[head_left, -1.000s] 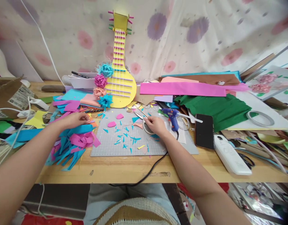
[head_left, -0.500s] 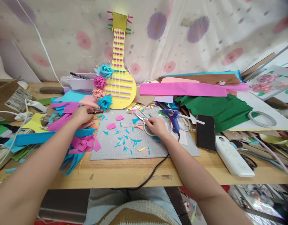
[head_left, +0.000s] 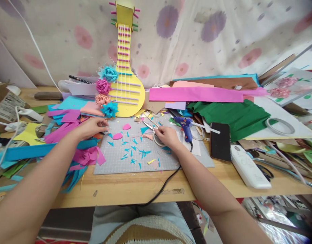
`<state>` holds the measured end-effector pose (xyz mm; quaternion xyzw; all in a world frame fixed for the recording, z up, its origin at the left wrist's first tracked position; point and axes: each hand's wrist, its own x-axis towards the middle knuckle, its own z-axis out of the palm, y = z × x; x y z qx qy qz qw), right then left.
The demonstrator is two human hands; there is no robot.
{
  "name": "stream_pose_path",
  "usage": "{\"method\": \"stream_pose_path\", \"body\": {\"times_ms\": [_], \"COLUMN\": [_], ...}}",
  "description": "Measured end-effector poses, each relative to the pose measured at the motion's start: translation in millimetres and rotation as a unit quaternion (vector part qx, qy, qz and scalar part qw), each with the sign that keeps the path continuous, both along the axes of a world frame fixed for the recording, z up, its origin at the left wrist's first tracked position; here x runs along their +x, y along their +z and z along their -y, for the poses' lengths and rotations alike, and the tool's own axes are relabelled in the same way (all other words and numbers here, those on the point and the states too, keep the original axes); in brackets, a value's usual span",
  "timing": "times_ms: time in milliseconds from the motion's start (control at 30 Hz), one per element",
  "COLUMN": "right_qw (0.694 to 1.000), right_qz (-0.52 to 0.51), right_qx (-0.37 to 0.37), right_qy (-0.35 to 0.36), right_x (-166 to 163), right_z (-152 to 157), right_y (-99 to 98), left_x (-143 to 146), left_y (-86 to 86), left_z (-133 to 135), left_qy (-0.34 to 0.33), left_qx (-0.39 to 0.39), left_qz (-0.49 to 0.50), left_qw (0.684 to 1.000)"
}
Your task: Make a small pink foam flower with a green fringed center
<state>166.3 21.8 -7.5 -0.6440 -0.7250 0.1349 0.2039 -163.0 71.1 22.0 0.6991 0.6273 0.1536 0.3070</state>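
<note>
My right hand (head_left: 167, 137) rests on the grey cutting mat (head_left: 107, 162), fingers wrapped around a pair of scissors (head_left: 149, 125) whose blades point up and left. My left hand (head_left: 92, 128) hovers at the mat's left edge, fingers loosely bent and apart, with nothing visible between them. Near it lie a pink paper petal (head_left: 117, 136) and small blue paper snippets (head_left: 134, 148). Behind the mat, a yellow paper lute (head_left: 125, 91) with white strings leans upright. Paper flowers, including a magenta one (head_left: 103, 86), run along its left side.
A blue glue gun (head_left: 187, 130) stands right of my right hand, its black cord (head_left: 168, 183) running off the table's front edge. Farther right are a phone (head_left: 220, 141), a white power bank (head_left: 250, 166) and green crepe paper (head_left: 232, 117). Coloured strips (head_left: 51, 149) pile up at left.
My left hand has moved right, from the paper pile to the mat's edge, and its fingers have spread. My right hand stays on the scissors. The view has shifted slightly.
</note>
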Motion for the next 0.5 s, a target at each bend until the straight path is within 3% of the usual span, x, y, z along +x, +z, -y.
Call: {"method": "stream_pose_path", "body": {"times_ms": [133, 267, 400, 500], "right_qw": [1.000, 1.000, 0.999, 0.996], "right_qz": [0.011, -0.002, -0.028, -0.057], "right_qx": [-0.002, -0.002, 0.030, 0.072], "right_qy": [0.007, 0.002, -0.006, 0.005], "right_x": [-1, 0, 0, -4], "right_z": [1, 1, 2, 7], "right_y": [0.8, 0.9, 2.3, 6.7], "left_x": [-10, -10, 2, 28], "left_y": [-4.1, -4.8, 9.2, 21.6], "left_z": [0, -1, 8, 23], "left_qy": [-0.070, -0.063, -0.011, -0.039], "left_qx": [-0.008, 0.035, 0.078, 0.095], "left_qz": [-0.048, -0.106, -0.110, -0.043], "left_qw": [0.996, 0.992, 0.991, 0.994]}}
